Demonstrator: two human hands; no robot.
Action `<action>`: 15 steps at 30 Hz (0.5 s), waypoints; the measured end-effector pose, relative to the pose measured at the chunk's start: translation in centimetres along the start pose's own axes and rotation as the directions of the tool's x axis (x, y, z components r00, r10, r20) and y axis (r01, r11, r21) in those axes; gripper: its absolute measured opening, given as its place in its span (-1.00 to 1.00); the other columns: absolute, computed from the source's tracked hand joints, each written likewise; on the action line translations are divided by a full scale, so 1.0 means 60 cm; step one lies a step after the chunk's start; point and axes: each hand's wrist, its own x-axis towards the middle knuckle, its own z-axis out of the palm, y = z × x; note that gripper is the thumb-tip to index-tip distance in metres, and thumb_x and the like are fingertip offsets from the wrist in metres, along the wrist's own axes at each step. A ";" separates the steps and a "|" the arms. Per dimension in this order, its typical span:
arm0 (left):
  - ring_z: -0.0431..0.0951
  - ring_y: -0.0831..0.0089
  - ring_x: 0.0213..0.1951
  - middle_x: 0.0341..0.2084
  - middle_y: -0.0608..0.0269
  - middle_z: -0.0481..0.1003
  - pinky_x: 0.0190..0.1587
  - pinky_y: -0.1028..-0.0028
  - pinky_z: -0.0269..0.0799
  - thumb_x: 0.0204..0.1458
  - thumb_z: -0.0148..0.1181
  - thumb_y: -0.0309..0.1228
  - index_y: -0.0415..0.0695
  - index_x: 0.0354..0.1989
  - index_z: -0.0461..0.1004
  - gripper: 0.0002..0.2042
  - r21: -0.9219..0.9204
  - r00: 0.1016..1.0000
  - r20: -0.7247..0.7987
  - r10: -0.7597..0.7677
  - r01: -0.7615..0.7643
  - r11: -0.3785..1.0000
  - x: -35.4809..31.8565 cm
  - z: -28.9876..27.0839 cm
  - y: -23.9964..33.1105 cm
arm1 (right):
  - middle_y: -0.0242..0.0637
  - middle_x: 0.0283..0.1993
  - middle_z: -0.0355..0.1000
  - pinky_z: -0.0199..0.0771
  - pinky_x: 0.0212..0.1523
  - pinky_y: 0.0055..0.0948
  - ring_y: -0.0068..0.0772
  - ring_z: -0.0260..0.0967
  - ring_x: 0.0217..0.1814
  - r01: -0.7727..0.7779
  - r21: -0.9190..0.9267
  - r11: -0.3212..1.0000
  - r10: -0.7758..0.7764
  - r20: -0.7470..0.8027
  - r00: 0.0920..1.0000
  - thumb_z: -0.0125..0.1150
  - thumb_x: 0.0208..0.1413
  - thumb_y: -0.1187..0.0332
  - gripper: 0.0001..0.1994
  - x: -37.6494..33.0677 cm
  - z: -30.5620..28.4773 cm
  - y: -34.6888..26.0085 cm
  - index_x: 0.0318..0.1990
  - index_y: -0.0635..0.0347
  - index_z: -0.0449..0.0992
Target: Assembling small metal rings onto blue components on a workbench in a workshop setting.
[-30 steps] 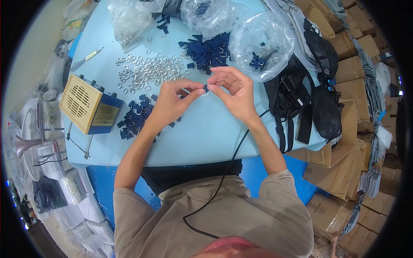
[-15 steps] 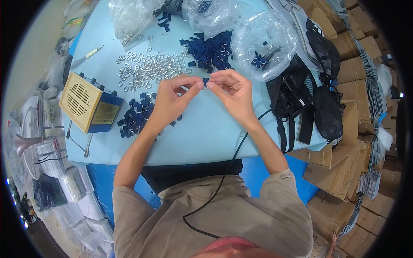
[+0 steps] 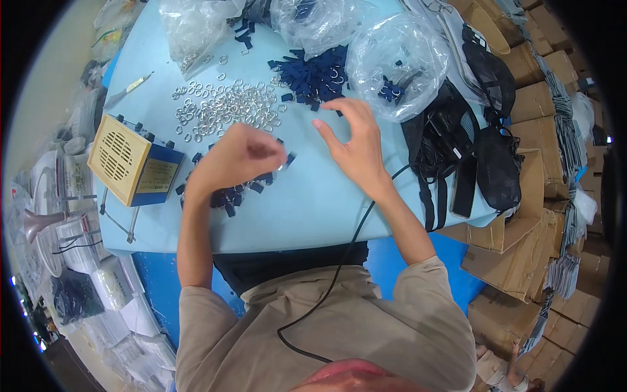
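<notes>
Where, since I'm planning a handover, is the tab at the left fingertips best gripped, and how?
Probably pinch the tab by its exposed end, coming from the person's right: it juts rightward past the left hand, leaving that side uncovered. Blur hides its exact angle.

Glossy metal rings (image 3: pixel 230 108), matt cloth tabs (image 3: pixel 305 77)

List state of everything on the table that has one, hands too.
Left hand: curled, blurred; grip unclear
Blue tab: at left fingertips, blurred
Right hand: open, nothing visible in it
Silver rings: loose, spread out
Upper blue pile: heaped
Lower blue pile: loose, partly hidden by left hand
Round plastic bag: blue pieces inside
Beige-and-blue box: power state unclear
</notes>
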 end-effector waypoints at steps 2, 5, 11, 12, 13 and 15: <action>0.51 0.60 -0.51 -0.56 0.30 0.59 -0.42 0.54 0.43 0.07 0.40 -0.41 -0.29 -0.24 0.67 -0.81 0.172 0.974 0.195 -0.113 0.079 0.982 -0.006 -0.020 0.011 | -0.11 -0.04 0.49 0.45 0.12 -0.13 -0.06 0.42 0.07 0.024 -0.103 0.994 -0.023 0.015 1.000 0.39 0.12 0.46 -0.75 -0.005 -0.001 0.013 -0.08 0.34 0.57; 0.48 0.60 -0.54 -0.56 0.29 0.56 -0.45 0.52 0.41 0.09 0.39 -0.41 -0.26 -0.23 0.68 -0.83 0.208 0.995 -0.092 -0.032 0.051 0.977 0.009 -0.010 0.002 | -0.10 0.00 0.45 0.42 0.13 -0.10 0.02 0.39 0.08 0.043 -0.193 0.980 -0.032 0.059 0.998 0.37 0.10 0.48 -0.78 -0.014 0.010 0.022 -0.09 0.33 0.59; 0.59 0.37 -0.46 -0.33 0.11 0.64 -0.38 0.40 0.49 0.08 0.33 -0.49 -0.20 -0.17 0.67 -0.84 0.260 0.893 -0.381 0.240 -0.146 0.954 0.039 0.048 -0.021 | -0.08 -0.04 0.43 0.45 0.05 -0.14 0.01 0.38 0.07 -0.124 -0.050 0.991 0.132 0.211 0.968 0.35 0.06 0.57 -0.79 -0.013 0.008 0.026 -0.12 0.35 0.61; 0.59 0.37 -0.46 -0.33 0.11 0.64 -0.38 0.40 0.49 0.08 0.33 -0.49 -0.20 -0.17 0.67 -0.84 0.262 0.891 -0.384 0.241 -0.146 0.954 0.041 0.057 -0.025 | -0.08 -0.05 0.43 0.46 0.05 -0.15 0.01 0.39 0.06 -0.161 -0.041 0.986 0.166 0.240 0.957 0.35 0.06 0.59 -0.77 -0.010 0.005 0.025 -0.10 0.35 0.60; 0.60 0.35 -0.46 -0.32 0.12 0.63 -0.38 0.40 0.49 0.08 0.33 -0.50 -0.18 -0.17 0.67 -0.85 0.284 0.891 -0.375 0.258 -0.154 0.946 0.043 0.064 -0.028 | -0.08 -0.05 0.43 0.46 0.05 -0.15 0.01 0.39 0.06 -0.158 -0.040 0.987 0.163 0.240 0.957 0.35 0.06 0.59 -0.77 -0.009 0.006 0.019 -0.10 0.35 0.60; 0.61 0.33 -0.46 -0.34 0.14 0.59 -0.39 0.39 0.48 0.08 0.31 -0.52 -0.15 -0.18 0.67 -0.86 0.313 0.891 -0.356 0.283 -0.172 0.934 0.043 0.073 -0.028 | -0.08 -0.15 0.49 0.43 0.04 -0.13 0.03 0.44 0.02 -0.156 -0.124 0.980 0.165 0.067 0.984 0.34 0.06 0.60 -0.77 -0.009 0.006 0.004 -0.10 0.30 0.61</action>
